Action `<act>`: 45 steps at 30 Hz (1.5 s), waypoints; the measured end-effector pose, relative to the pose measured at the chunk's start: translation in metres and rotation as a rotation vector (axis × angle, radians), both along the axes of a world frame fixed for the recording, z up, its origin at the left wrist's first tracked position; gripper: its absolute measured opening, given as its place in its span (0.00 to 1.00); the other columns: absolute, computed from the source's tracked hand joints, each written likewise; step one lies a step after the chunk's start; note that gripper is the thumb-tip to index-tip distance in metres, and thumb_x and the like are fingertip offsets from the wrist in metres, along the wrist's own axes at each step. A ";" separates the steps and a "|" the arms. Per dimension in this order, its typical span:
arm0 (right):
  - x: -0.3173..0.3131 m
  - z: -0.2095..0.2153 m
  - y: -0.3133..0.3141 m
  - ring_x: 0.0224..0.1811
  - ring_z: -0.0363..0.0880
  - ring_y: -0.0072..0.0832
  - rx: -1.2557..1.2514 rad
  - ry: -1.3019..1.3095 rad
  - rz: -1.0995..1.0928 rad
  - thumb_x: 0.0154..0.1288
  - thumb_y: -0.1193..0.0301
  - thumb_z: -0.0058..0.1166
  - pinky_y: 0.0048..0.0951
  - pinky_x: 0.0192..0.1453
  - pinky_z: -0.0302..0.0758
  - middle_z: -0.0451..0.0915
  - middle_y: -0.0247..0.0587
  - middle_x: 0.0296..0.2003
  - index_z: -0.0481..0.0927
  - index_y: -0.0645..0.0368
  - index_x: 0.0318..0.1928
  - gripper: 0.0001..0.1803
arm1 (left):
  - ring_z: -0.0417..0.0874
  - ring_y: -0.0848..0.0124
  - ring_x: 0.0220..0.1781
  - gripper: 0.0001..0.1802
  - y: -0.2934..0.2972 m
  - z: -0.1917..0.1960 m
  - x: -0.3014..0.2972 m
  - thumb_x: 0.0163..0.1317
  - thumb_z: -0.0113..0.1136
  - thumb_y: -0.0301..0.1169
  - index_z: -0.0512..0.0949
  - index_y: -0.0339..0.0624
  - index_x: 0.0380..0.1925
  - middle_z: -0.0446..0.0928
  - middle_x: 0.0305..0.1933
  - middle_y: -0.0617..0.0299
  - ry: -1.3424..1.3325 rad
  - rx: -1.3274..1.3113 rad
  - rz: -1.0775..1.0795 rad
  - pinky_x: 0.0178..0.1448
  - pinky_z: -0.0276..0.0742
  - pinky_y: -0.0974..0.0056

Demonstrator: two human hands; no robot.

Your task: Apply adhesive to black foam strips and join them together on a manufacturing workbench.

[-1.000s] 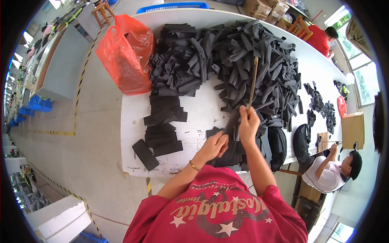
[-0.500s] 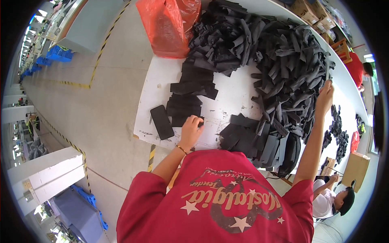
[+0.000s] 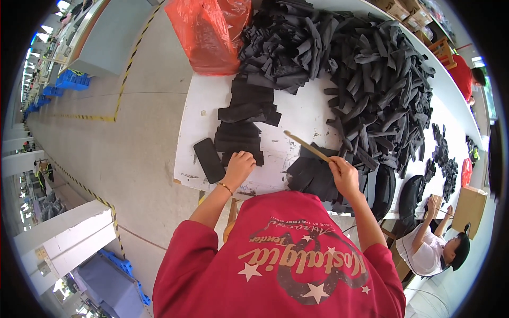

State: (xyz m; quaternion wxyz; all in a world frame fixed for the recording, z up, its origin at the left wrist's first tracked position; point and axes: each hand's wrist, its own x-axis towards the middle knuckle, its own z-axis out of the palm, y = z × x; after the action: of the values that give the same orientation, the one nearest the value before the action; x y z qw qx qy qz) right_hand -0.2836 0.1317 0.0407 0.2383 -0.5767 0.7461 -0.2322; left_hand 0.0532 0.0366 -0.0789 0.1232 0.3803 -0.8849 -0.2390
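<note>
**Stick back at the near stack, left hand pinning pieces**

Since half a second ago the right hand [image 3: 344,177] has pulled in from the far pile and now grips a thin wooden stick [image 3: 307,146], fingers clamped round its near end, tip over bare bench [image 3: 297,114]. Left hand [image 3: 239,167] rests curled on the small black stack [image 3: 237,142]; grip unclear. Step looks like sorting black strips [image 3: 371,90]; next move likely needs the stick worked under one piece.

Bare tabletop [image 3: 297,114] between black piles [image 3: 371,90]
</note>
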 end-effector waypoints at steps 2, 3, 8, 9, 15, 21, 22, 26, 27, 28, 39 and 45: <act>0.004 -0.002 0.003 0.30 0.80 0.39 -0.106 0.051 0.146 0.63 0.71 0.56 0.36 0.32 0.75 0.79 0.43 0.28 0.80 0.57 0.41 0.07 | 0.76 0.67 0.42 0.06 -0.004 -0.002 0.003 0.50 0.67 0.30 0.80 0.44 0.27 0.78 0.35 0.66 0.138 -0.016 0.024 0.47 0.68 0.61; 0.004 -0.002 0.005 0.30 0.80 0.39 -0.108 0.051 0.145 0.63 0.71 0.56 0.36 0.32 0.75 0.79 0.43 0.28 0.80 0.57 0.41 0.07 | 0.76 0.67 0.42 0.06 -0.006 0.001 0.004 0.50 0.67 0.30 0.80 0.44 0.27 0.78 0.35 0.66 0.139 -0.018 0.023 0.47 0.68 0.61; 0.010 0.006 0.007 0.32 0.77 0.33 -0.154 0.262 0.416 0.58 0.71 0.59 0.34 0.32 0.76 0.74 0.34 0.27 0.82 0.51 0.41 0.09 | 0.80 0.64 0.40 0.06 -0.021 0.029 0.005 0.52 0.66 0.28 0.83 0.39 0.30 0.83 0.34 0.62 0.300 0.268 0.055 0.48 0.73 0.62; 0.012 0.007 0.006 0.32 0.77 0.33 -0.156 0.265 0.416 0.58 0.71 0.59 0.34 0.32 0.76 0.74 0.34 0.27 0.82 0.51 0.41 0.09 | 0.80 0.64 0.40 0.06 -0.023 0.034 0.004 0.52 0.66 0.28 0.83 0.39 0.30 0.83 0.34 0.62 0.302 0.266 0.055 0.48 0.73 0.62; 0.024 0.005 -0.004 0.31 0.75 0.33 -0.179 0.320 0.479 0.59 0.71 0.58 0.34 0.32 0.76 0.74 0.33 0.27 0.81 0.51 0.41 0.09 | 0.80 0.62 0.39 0.06 -0.025 0.049 -0.008 0.52 0.66 0.29 0.83 0.39 0.29 0.83 0.33 0.60 0.394 0.332 0.069 0.46 0.75 0.62; 0.081 -0.025 -0.015 0.26 0.79 0.32 -0.249 -0.067 0.321 0.62 0.73 0.56 0.31 0.31 0.75 0.79 0.40 0.27 0.80 0.58 0.45 0.10 | 0.80 0.61 0.46 0.10 -0.016 0.088 -0.063 0.51 0.67 0.31 0.83 0.41 0.34 0.82 0.39 0.62 0.422 0.370 -0.081 0.52 0.73 0.61; 0.086 -0.028 -0.013 0.26 0.79 0.32 -0.251 -0.061 0.316 0.62 0.73 0.56 0.31 0.31 0.75 0.79 0.40 0.27 0.80 0.58 0.45 0.10 | 0.77 0.59 0.51 0.14 -0.013 0.118 -0.072 0.52 0.67 0.31 0.81 0.42 0.40 0.80 0.44 0.60 0.474 0.030 -0.052 0.56 0.70 0.58; 0.091 -0.034 -0.009 0.26 0.77 0.29 0.118 -0.566 0.058 0.65 0.76 0.52 0.29 0.33 0.73 0.79 0.44 0.27 0.78 0.64 0.48 0.12 | 0.71 0.56 0.62 0.23 -0.008 0.129 -0.070 0.58 0.66 0.34 0.74 0.36 0.50 0.73 0.55 0.50 0.975 -0.040 0.751 0.66 0.64 0.48; 0.095 -0.031 -0.007 0.26 0.78 0.34 0.227 -0.668 0.042 0.64 0.77 0.51 0.32 0.34 0.73 0.79 0.49 0.28 0.78 0.65 0.49 0.13 | 0.71 0.56 0.62 0.23 -0.004 0.119 -0.069 0.58 0.66 0.34 0.74 0.36 0.50 0.73 0.55 0.50 0.969 -0.053 0.764 0.66 0.64 0.48; 0.102 -0.027 -0.005 0.26 0.78 0.34 0.230 -0.673 0.059 0.64 0.77 0.51 0.32 0.34 0.73 0.79 0.49 0.28 0.78 0.65 0.49 0.13 | 0.74 0.56 0.58 0.20 -0.001 0.094 -0.067 0.61 0.64 0.35 0.74 0.36 0.50 0.75 0.52 0.51 1.433 0.718 0.743 0.65 0.67 0.49; 0.119 -0.018 0.002 0.34 0.78 0.53 -0.148 -0.296 0.066 0.67 0.76 0.49 0.43 0.36 0.72 0.78 0.58 0.31 0.76 0.66 0.43 0.07 | 0.80 0.66 0.28 0.14 -0.008 0.086 -0.106 0.62 0.65 0.34 0.77 0.35 0.40 0.78 0.29 0.58 1.717 1.292 1.009 0.38 0.82 0.59; 0.095 0.006 0.031 0.31 0.77 0.56 0.153 -0.369 0.124 0.66 0.74 0.51 0.43 0.32 0.72 0.76 0.60 0.26 0.76 0.66 0.36 0.06 | 0.66 0.81 0.13 0.10 -0.040 0.065 -0.086 0.62 0.65 0.34 0.79 0.39 0.34 0.72 0.18 0.66 1.631 1.098 1.076 0.16 0.58 0.74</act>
State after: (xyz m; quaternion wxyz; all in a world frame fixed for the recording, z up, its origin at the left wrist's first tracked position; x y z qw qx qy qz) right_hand -0.1891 0.1626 0.0464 0.4280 -0.5494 0.6683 -0.2614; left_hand -0.0330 -0.0033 -0.0135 0.5690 0.4459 -0.0348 -0.6901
